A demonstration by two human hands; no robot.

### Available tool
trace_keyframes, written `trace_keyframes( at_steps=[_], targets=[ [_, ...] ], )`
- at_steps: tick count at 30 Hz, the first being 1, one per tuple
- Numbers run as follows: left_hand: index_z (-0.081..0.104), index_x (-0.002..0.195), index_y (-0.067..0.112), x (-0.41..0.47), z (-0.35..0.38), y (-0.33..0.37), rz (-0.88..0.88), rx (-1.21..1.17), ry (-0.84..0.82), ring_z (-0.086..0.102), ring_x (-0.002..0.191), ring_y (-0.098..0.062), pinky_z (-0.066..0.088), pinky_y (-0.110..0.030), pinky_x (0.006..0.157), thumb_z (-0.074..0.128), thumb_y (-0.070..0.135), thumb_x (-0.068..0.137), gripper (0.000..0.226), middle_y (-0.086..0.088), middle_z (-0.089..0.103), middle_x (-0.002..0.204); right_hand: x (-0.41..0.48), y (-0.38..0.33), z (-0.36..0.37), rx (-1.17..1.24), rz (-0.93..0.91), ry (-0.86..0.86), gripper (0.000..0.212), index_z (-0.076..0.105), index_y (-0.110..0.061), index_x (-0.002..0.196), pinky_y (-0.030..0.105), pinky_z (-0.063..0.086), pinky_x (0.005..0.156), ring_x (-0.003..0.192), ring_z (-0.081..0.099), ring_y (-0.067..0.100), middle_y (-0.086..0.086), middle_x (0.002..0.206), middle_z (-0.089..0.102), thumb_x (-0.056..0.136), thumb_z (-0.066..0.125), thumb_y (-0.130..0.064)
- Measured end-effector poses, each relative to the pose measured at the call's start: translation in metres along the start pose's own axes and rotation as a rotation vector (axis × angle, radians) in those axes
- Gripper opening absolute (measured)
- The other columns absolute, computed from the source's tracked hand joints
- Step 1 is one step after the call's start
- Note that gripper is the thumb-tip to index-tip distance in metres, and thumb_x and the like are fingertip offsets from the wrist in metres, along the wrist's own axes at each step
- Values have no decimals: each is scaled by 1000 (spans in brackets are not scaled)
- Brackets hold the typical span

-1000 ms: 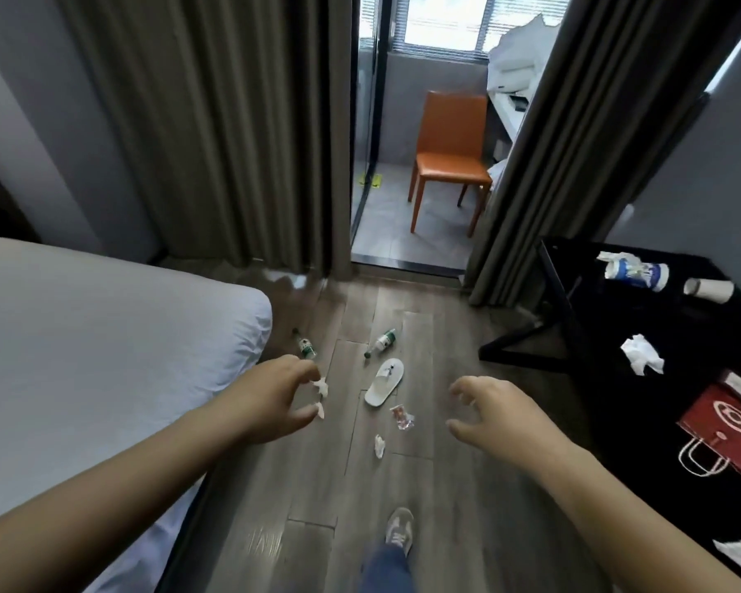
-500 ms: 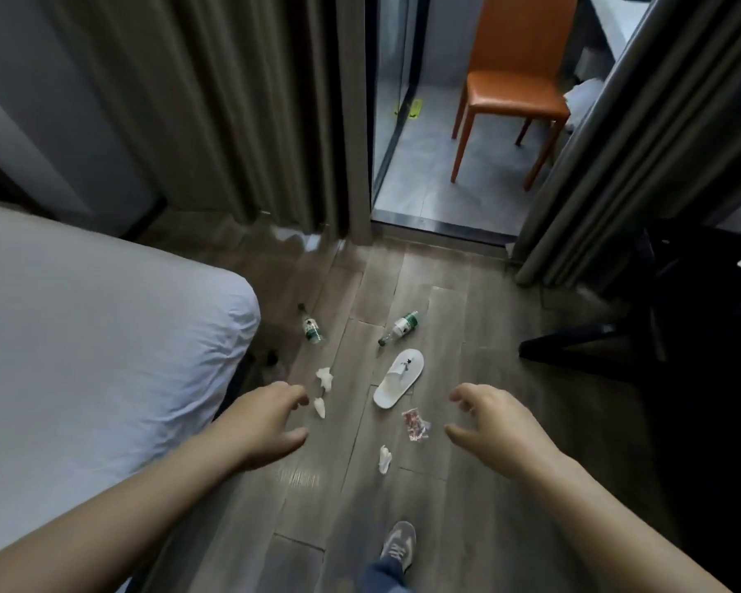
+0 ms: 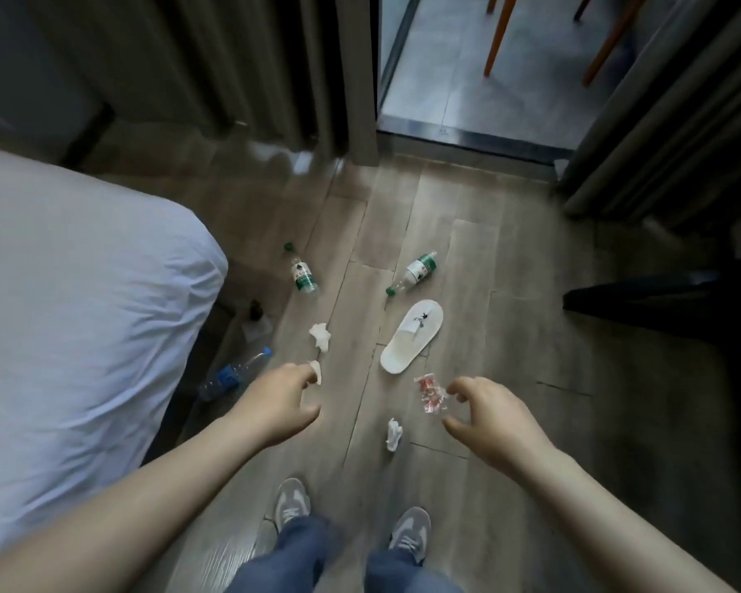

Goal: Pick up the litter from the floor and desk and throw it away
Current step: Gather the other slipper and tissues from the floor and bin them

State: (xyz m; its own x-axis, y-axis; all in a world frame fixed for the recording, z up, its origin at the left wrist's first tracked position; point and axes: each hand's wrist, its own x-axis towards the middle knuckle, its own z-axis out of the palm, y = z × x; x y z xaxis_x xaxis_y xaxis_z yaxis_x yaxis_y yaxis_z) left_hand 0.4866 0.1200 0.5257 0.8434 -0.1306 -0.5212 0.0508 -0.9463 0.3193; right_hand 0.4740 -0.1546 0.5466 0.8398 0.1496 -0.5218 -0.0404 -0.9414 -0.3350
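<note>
Litter lies scattered on the wooden floor. Two green-labelled bottles lie ahead, one on the left (image 3: 302, 273) and one on the right (image 3: 416, 270). A crumpled tissue (image 3: 320, 335) and a smaller white scrap (image 3: 316, 371) lie near my left hand (image 3: 279, 406), which hovers with loosely curled fingers and holds nothing. A red-and-clear wrapper (image 3: 429, 394) lies just left of my right hand (image 3: 495, 419), whose fingers are also curled and empty. Another tissue wad (image 3: 393, 434) sits between my hands. A blue-capped bottle (image 3: 232, 374) lies half under the bed.
A white slipper (image 3: 411, 336) lies in the middle of the floor. The bed (image 3: 73, 318) fills the left side. Curtains (image 3: 249, 66) and a glass door sill stand ahead. A black desk leg (image 3: 642, 301) juts in from the right. My two shoes (image 3: 292, 502) are below.
The view has tilted down and moved closer to the floor. Both hands have lowered towards the litter, and my second shoe and the blue-capped bottle have come into view.
</note>
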Motion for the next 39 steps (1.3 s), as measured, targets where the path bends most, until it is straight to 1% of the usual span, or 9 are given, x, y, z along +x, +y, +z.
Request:
trace_keyframes(
  at_steps=[4, 9, 14, 17, 21, 28, 32, 36, 39],
  targets=[
    [56, 118, 19, 63, 60, -38, -40, -35, 2, 58, 107, -18, 49, -31, 89, 60, 32, 84, 37, -1, 59, 119, 74, 9, 68, 3, -6, 13, 42, 57, -25, 124, 29, 44, 87, 110, 56, 17, -3, 116, 61, 83, 58, -34],
    [56, 121, 19, 141, 146, -97, -68, -53, -13, 55, 110, -16, 43, -25, 86, 59, 30, 86, 37, 1, 57, 120, 169, 18, 166, -35, -56, 7, 43, 54, -24, 125, 31, 45, 85, 111, 55, 18, -2, 119, 60, 84, 58, -35],
    [57, 117, 17, 219, 224, -157, -68, -29, 7, 55, 108, -18, 45, -28, 87, 55, 28, 87, 32, -1, 58, 119, 268, 29, 260, -97, -168, 11, 43, 53, -22, 127, 28, 41, 85, 114, 54, 19, -1, 123, 59, 87, 57, -36],
    [57, 118, 18, 258, 264, -191, -43, 48, 19, 55, 111, -17, 42, -26, 82, 53, 31, 90, 32, 0, 58, 120, 326, 31, 305, -157, -247, 34, 44, 52, -21, 129, 30, 45, 89, 114, 55, 20, 1, 124, 59, 87, 57, -34],
    [58, 119, 19, 292, 300, -231, -41, 52, 58, 56, 109, -15, 45, -27, 85, 55, 32, 89, 33, 1, 59, 120, 374, 26, 343, -254, -327, 59, 45, 52, -20, 129, 34, 49, 88, 111, 58, 23, 2, 122, 60, 87, 58, -37],
    [57, 119, 21, 303, 323, -257, -35, 7, 117, 57, 106, -14, 47, -28, 86, 58, 33, 88, 34, 3, 59, 118, 379, 23, 376, -263, -389, 30, 47, 50, -24, 132, 33, 48, 89, 113, 56, 19, -2, 124, 59, 88, 58, -39],
    [60, 117, 18, 325, 304, -280, -50, 15, 261, 58, 101, -14, 49, -28, 83, 60, 34, 88, 33, 1, 61, 114, 379, 22, 386, -303, -426, 17, 48, 49, -24, 133, 33, 47, 92, 115, 55, 19, -2, 126, 58, 89, 58, -39],
    [58, 118, 15, 352, 277, -300, -104, -5, 415, 59, 103, -23, 48, -32, 85, 62, 35, 86, 38, -6, 59, 116, 387, 13, 385, -316, -421, 17, 48, 48, -23, 134, 33, 47, 93, 116, 55, 19, -1, 127, 57, 89, 57, -38],
    [52, 125, 12, 371, 268, -320, -192, 8, 437, 55, 111, -32, 46, -35, 90, 63, 37, 85, 48, -14, 52, 124, 391, 6, 387, -292, -420, 23, 49, 47, -25, 136, 28, 46, 93, 116, 54, 16, -4, 128, 57, 90, 57, -39]
  ],
)
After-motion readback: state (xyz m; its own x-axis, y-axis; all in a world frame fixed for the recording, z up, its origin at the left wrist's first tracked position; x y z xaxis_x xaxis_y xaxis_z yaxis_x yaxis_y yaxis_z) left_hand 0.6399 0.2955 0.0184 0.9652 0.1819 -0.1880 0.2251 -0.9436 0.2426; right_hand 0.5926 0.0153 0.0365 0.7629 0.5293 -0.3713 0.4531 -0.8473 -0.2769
